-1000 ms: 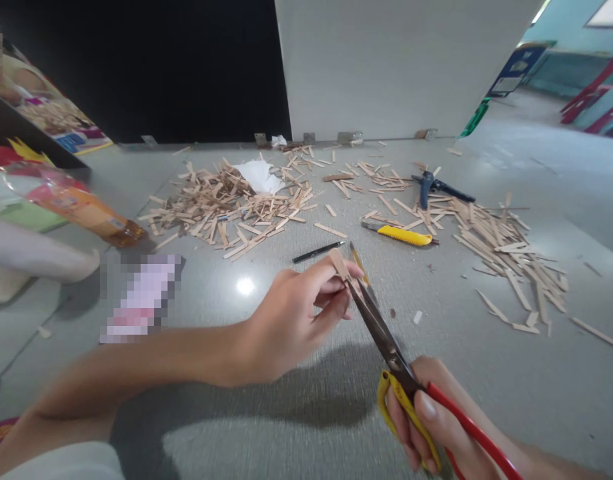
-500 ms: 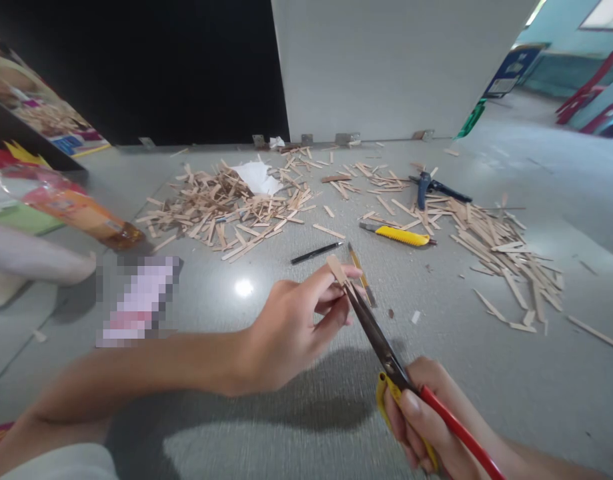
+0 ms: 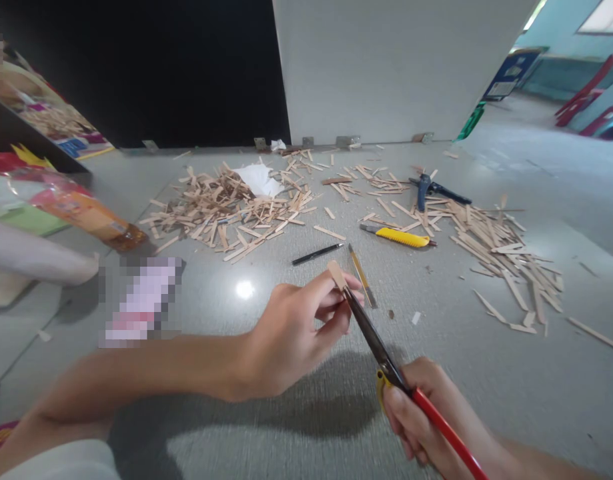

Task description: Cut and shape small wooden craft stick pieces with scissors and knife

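Note:
My left hand (image 3: 299,327) pinches a short flat wooden stick (image 3: 337,275) between its fingers, raised above the grey floor. My right hand (image 3: 429,407) is wrapped round the handles of a pair of snips (image 3: 373,337) with dark blades, one red handle and one yellow. The blade tips meet the lower end of the stick at my left fingertips; the blades look nearly closed. Just beyond my left hand lie a black pen (image 3: 317,254) and a thin yellowish tool (image 3: 361,275), whose exact kind I cannot make out.
A yellow box cutter (image 3: 401,236) and dark blue clippers (image 3: 431,190) lie ahead. Cut wood is heaped at left (image 3: 211,207) and right (image 3: 511,247), with white tissue (image 3: 259,180) on the left heap. A bottle (image 3: 93,217) and a blurred pink rectangle (image 3: 143,293) are at left.
The snips' handles have come together in my right hand and the blades have closed at the stick. My left hand stays almost in place, still pinching it.

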Tool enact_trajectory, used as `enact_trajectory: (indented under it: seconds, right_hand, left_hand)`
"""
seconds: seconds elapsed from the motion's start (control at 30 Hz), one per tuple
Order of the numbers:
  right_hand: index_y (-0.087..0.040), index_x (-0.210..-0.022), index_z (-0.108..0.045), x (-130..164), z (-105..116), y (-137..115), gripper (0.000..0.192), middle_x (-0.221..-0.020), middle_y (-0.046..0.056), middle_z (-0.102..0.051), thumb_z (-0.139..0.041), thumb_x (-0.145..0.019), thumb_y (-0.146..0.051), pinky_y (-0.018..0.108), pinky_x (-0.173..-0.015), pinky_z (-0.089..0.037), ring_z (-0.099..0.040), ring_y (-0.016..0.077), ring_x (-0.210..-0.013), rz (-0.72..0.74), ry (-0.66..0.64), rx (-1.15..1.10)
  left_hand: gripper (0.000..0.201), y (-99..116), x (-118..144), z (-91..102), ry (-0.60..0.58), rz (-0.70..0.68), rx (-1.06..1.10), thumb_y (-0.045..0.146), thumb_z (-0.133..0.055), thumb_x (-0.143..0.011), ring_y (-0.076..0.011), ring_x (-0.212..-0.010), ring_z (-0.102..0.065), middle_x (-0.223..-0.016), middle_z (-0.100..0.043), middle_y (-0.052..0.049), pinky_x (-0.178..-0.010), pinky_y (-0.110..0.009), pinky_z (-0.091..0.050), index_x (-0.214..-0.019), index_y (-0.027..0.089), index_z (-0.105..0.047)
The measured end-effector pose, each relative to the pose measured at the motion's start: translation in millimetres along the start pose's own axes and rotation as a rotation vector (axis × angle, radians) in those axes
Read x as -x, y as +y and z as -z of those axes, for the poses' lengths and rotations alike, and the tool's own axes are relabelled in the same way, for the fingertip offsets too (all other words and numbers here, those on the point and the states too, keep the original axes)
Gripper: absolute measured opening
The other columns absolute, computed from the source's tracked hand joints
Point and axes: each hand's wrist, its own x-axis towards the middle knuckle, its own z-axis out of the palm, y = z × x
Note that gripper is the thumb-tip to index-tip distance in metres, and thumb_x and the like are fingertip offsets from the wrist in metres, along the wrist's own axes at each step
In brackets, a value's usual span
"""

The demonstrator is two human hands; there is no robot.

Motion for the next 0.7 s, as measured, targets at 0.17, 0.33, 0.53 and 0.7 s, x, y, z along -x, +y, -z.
enact_trajectory:
  seconds: [0.17,0.33,0.53,0.7]
  right_hand:
    - [-0.027,-0.060,-0.029,-2,1,-8,0.074,-0.050,-0.007,-0.032,-0.046,-0.099,-0.088,0.022,-0.039,-0.019,-0.028,0.0075,-0.044,0.037,0.015,0.029]
    - [-0.027,-0.056,-0.031,-2,2,-14,0.073,-0.045,-0.006,-0.032,-0.058,-0.100,-0.078,0.023,-0.038,-0.019,-0.029,0.0081,-0.043,0.022,0.013,0.055]
    - [-0.026,-0.052,-0.037,-3,9,-16,0.076,-0.042,-0.004,-0.036,-0.049,-0.102,-0.082,0.024,-0.039,-0.025,-0.036,0.0093,-0.041,0.016,-0.038,0.085]
    - [-0.026,-0.051,-0.038,-2,13,-12,0.081,-0.038,-0.005,-0.034,-0.040,-0.096,-0.094,0.022,-0.033,-0.024,-0.032,0.0067,-0.032,-0.088,-0.092,-0.027]
  left_hand:
    - [0.018,0,0,0.5,-0.006,0.029,-0.011,0.010,-0.058,-0.098,-0.0142,-0.071,-0.083,-0.096,-0.087,-0.004,-0.066,-0.020,-0.068,-0.112,0.018,-0.067]
    - [0.019,1,0,1.9,-0.020,0.038,-0.011,0.012,-0.058,-0.098,-0.0142,-0.075,-0.084,-0.098,-0.087,-0.004,-0.068,-0.018,-0.067,-0.115,0.017,-0.067]
    - [0.022,-1,-2,8.6,-0.043,0.005,-0.127,0.012,-0.058,-0.099,-0.0146,-0.070,-0.083,-0.096,-0.087,-0.004,-0.068,-0.020,-0.064,-0.118,0.017,-0.068]
    - [0.016,-7,-13,21.4,-0.164,-0.056,-0.252,0.012,-0.058,-0.098,-0.0142,-0.063,-0.076,-0.078,-0.081,-0.002,-0.065,-0.021,-0.057,-0.106,0.016,-0.071]
